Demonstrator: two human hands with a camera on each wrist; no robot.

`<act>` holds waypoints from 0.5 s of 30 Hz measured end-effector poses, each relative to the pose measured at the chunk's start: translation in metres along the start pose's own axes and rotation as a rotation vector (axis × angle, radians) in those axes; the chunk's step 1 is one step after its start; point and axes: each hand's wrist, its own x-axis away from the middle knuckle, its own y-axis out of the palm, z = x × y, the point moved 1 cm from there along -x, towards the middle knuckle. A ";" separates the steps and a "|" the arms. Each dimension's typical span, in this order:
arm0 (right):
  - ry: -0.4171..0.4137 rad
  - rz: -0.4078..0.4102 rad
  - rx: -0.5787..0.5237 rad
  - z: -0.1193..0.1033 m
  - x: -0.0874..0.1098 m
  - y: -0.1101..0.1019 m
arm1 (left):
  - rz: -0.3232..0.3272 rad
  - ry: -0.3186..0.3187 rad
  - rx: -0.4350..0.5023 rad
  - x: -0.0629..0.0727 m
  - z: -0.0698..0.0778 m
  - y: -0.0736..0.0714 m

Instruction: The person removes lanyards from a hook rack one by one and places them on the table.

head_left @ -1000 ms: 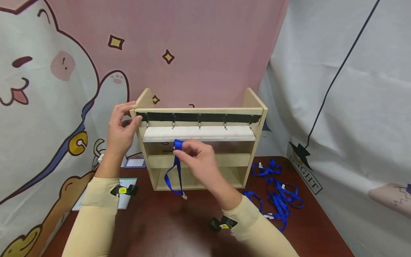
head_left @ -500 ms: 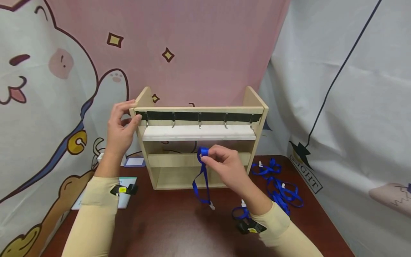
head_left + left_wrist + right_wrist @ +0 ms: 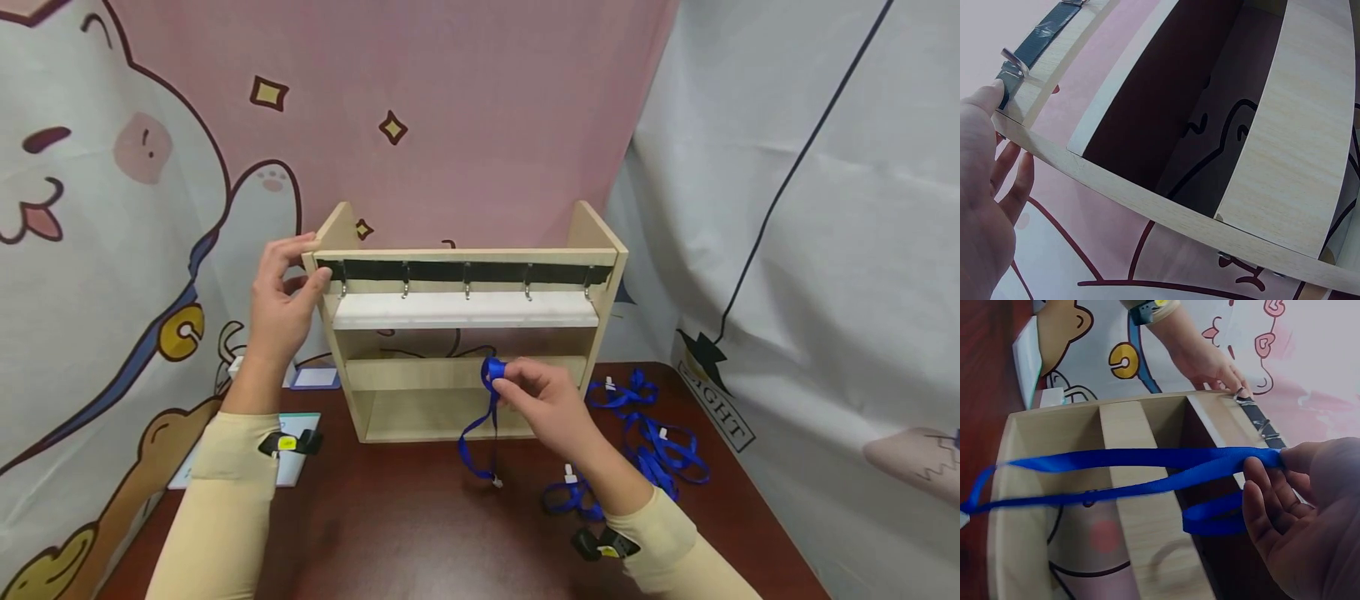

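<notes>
A small pale wooden shelf unit (image 3: 465, 375) stands on the dark table, a row of metal hooks (image 3: 467, 287) fixed along a black strip (image 3: 435, 271) near its top. My left hand (image 3: 281, 300) grips the unit's upper left corner, thumb on the front face by the strip's end, fingers behind the side panel, as the left wrist view also shows. My right hand (image 3: 543, 396) pinches a blue lanyard (image 3: 491, 408) between thumb and fingers in front of the lower shelves. The lanyard hangs in a loop with a whitish clip (image 3: 497, 481) at its lower end.
Several more blue lanyards (image 3: 667, 450) with white clips lie at the table's right side. A white ledge (image 3: 465, 311) spans the unit below the hooks. At the left are a flat light-coloured sheet (image 3: 288, 475) and a blue-edged card (image 3: 315, 379).
My right hand has moved right and slightly down with the lanyard, away from the area beneath the hooks' left half. My left hand has stayed on the unit's corner.
</notes>
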 end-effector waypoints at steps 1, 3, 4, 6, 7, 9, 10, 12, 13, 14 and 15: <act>0.015 -0.003 -0.003 0.001 0.002 0.001 | -0.001 0.001 -0.001 0.000 0.000 0.000; 0.042 -0.009 -0.007 0.004 0.005 0.003 | -0.004 0.002 -0.001 0.000 -0.001 0.000; 0.054 -0.014 -0.011 0.006 0.007 0.004 | -0.004 0.002 -0.002 0.000 -0.002 -0.001; 0.076 -0.023 -0.016 0.008 0.010 0.006 | -0.005 0.002 -0.006 0.000 -0.002 -0.001; 0.084 -0.027 -0.018 0.009 0.012 0.007 | -0.006 0.002 -0.007 0.000 -0.003 -0.001; 0.093 -0.029 -0.011 0.012 0.015 0.008 | -0.004 0.002 -0.010 0.000 -0.003 0.000; 0.094 -0.028 -0.008 0.013 0.016 0.008 | -0.003 0.002 -0.008 0.000 -0.002 0.000; 0.098 -0.029 0.009 0.014 0.019 0.008 | -0.001 0.004 -0.005 0.000 0.001 0.000; 0.099 -0.033 0.019 0.016 0.021 0.008 | 0.000 0.004 -0.004 0.001 0.004 0.001; 0.104 -0.038 0.024 0.017 0.023 0.008 | 0.000 0.005 -0.002 0.001 0.008 0.001; 0.107 -0.045 0.020 0.017 0.025 0.008 | 0.000 0.005 0.000 0.002 0.012 0.001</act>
